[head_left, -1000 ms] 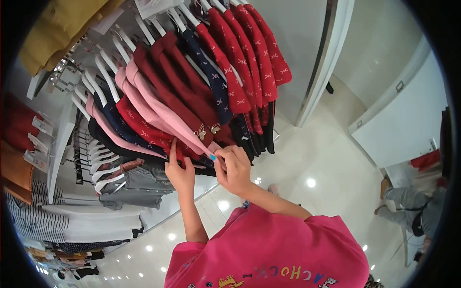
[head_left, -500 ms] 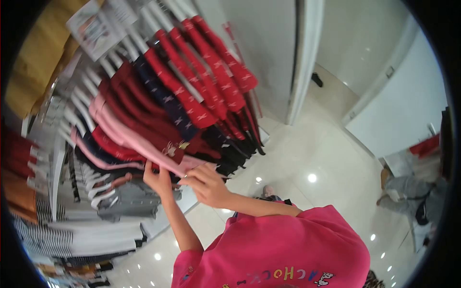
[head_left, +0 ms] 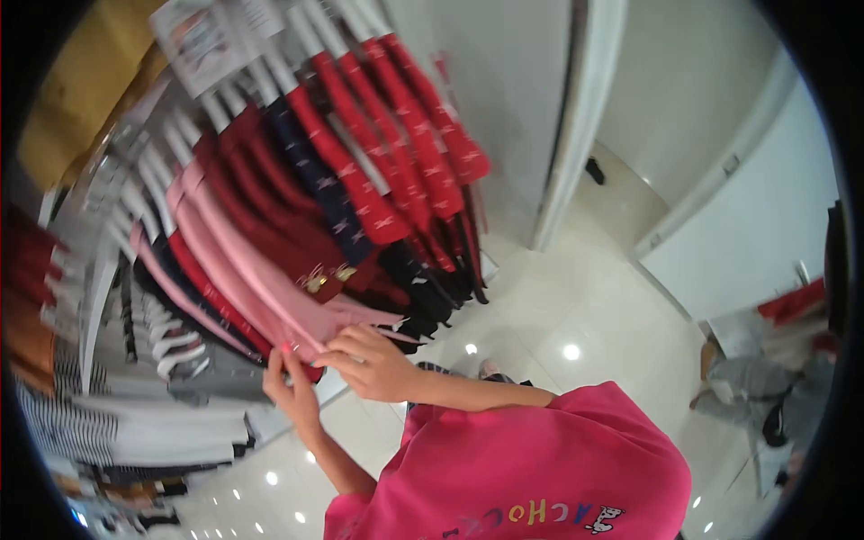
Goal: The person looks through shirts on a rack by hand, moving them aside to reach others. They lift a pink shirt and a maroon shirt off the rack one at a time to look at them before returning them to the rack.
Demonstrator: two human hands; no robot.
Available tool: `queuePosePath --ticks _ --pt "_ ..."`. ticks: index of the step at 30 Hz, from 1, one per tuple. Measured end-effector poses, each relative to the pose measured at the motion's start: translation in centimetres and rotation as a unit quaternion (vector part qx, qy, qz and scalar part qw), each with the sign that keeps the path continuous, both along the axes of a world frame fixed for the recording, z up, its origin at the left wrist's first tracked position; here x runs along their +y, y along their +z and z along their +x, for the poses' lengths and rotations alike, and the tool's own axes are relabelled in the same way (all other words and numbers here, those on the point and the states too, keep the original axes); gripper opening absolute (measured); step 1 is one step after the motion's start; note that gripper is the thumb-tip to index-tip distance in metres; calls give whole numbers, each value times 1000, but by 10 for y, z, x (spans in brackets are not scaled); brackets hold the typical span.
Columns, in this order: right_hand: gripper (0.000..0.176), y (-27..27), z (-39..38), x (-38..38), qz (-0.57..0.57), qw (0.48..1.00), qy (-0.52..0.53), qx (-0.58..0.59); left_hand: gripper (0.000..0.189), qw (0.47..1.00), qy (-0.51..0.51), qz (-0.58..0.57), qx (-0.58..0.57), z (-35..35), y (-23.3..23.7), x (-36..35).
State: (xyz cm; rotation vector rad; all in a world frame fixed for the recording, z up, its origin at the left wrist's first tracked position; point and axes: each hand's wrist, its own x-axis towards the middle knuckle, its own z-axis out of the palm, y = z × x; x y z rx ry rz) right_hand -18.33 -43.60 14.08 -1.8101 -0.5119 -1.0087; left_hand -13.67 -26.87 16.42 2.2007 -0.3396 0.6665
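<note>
Fingers of my left hand (head_left: 292, 387) close on the lower edge of a pink garment (head_left: 236, 261) hanging on the rack. Just to its right, my right hand (head_left: 367, 363) pinches the same pink garment near its hem. Dark red garments (head_left: 270, 202) hang behind it, one with a small light print. A navy patterned garment (head_left: 319, 184) and several bright red patterned ones (head_left: 409, 117) follow along the rail. On the near side are a red garment (head_left: 211, 292) and dark ones, partly covered.
Grey garments on white hangers (head_left: 171, 346) and striped clothes (head_left: 72, 418) hang lower left. A card sign (head_left: 202, 43) stands above the rack. White door panels (head_left: 747, 207) rise at the right. A person in grey (head_left: 756, 373) is at the far right on the shiny floor (head_left: 594, 297).
Both hands have moved slightly down and left in view. The pink garment's lower part is spread wider between them, and the red and navy garments beside it hang straighter.
</note>
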Motion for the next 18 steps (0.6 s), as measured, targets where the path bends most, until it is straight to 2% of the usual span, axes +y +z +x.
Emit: queuePosePath --ticks 2,5,7,11,14,15,18 --pt "33 1 1 4 -8 1000 13 -5 20 999 -22 31 25 -6 15 -6" --pt "37 1 4 14 10 1000 24 -10 21 999 -35 17 33 -14 26 -19" --pt "36 1 8 18 23 999 24 -19 22 999 -46 -3 25 -12 17 -14" --pt "33 -7 25 26 49 996 59 46 23 992 -91 -59 67 -1 20 -12" --pt "31 16 33 11 27 995 90 12 21 993 -76 -17 93 11 22 -5" --pt "22 16 39 4 37 997 67 -22 17 995 -64 -17 69 14 29 -12" --pt "23 6 60 -2 52 991 -117 -35 16 995 -84 13 59 32 14 -2"
